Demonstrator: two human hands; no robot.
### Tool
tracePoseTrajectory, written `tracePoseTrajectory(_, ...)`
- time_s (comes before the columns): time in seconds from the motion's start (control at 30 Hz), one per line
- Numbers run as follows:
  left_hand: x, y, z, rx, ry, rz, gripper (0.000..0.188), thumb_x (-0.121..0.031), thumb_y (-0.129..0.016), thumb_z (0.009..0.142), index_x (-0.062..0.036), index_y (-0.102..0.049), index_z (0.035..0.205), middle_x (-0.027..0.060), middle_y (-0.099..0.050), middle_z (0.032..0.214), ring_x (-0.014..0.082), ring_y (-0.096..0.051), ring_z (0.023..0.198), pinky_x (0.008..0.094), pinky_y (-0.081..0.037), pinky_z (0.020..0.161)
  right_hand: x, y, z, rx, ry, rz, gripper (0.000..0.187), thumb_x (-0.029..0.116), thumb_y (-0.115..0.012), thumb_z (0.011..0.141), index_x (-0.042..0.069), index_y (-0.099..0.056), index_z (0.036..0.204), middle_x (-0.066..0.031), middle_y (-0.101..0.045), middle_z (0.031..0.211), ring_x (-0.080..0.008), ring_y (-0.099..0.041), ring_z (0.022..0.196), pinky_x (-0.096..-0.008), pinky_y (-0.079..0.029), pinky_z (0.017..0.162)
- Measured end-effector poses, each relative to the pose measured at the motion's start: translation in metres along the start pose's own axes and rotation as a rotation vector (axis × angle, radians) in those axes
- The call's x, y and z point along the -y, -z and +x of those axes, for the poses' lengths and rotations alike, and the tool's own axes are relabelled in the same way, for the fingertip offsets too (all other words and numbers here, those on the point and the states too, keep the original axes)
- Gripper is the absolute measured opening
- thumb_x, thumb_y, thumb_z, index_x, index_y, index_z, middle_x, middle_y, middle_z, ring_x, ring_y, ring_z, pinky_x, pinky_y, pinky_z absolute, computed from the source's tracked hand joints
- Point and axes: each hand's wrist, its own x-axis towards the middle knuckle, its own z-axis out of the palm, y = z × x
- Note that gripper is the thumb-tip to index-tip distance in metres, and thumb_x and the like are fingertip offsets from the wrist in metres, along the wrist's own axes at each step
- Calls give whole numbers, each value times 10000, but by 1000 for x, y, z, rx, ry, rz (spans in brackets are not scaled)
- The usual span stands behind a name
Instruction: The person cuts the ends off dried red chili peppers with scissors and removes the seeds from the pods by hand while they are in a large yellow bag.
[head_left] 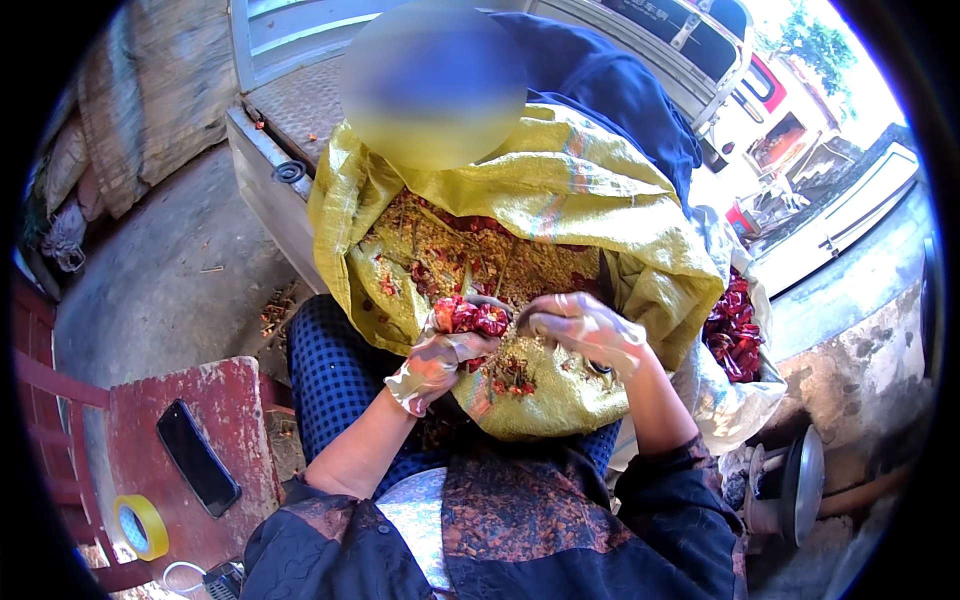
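Observation:
My left hand [436, 365], in a patterned glove, is closed around several dried red chili peppers [474, 316] above the open yellow woven sack [625, 225] on my lap. Just to the right of them is my right hand [585, 328], also gloved. Its fingers are bent and pressed together near the peppers; what they hold, if anything, is too small to make out. Below both hands, pale chili seeds [530, 270] and red pepper scraps lie in the sack. Loose stems and bits [512, 376] rest on its near fold.
A white sack [735, 400] of whole dried red chilies [733, 330] stands at my right. On the worn red wooden seat [130, 400] at my left lie a black phone [198, 458] and a yellow tape roll [141, 527]. A person in dark blue [610, 75] is across the sack.

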Motion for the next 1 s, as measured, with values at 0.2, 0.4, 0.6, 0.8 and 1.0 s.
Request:
tracePoseTrajectory(0.2,-6,-1,1,-102,107,-173,361,66,-666,644,-33,-580,980,59,-569,884,174,-551,851,296,-459,743,-22,28,97,-453,286,765,241,127,-602,826,48,-560,1049,-77,-601,924,-195,-573,849,-283,-468,783)
tracePoseTrajectory(0.4,-10,6,5,68,117,-107,289,-71,-659,671,-36,-566,941,81,-559,862,198,-550,834,320,-467,720,45,22,131,-346,89,-585,520,182,-657,788,115,-485,1274,-122,-477,1287,-243,-451,1167,-346,-356,977)
tracePoseTrajectory(0.6,-28,-3,1,58,163,-167,342,-73,-609,714,-10,-570,1048,125,-602,1023,255,-576,996,367,-482,808,36,14,107,-367,100,-634,309,108,-536,808,70,-583,1111,-168,-587,1093,-287,-557,989,-375,-424,867)
tracePoseTrajectory(0.8,-17,9,8,62,265,-235,433,-74,-578,747,33,-531,1163,146,-582,1149,266,-555,1076,371,-464,839,23,29,32,-510,328,-872,135,105,-541,781,44,-609,880,-158,-601,770,-299,-597,729,-363,-469,672)
tracePoseTrajectory(1.0,-19,-6,10,61,276,-239,450,-88,-577,766,38,-510,1193,164,-532,1244,277,-500,1174,393,-443,900,10,-16,-10,-649,658,-643,167,-11,-597,671,66,-593,819,-85,-606,777,-208,-603,677,-291,-497,616)
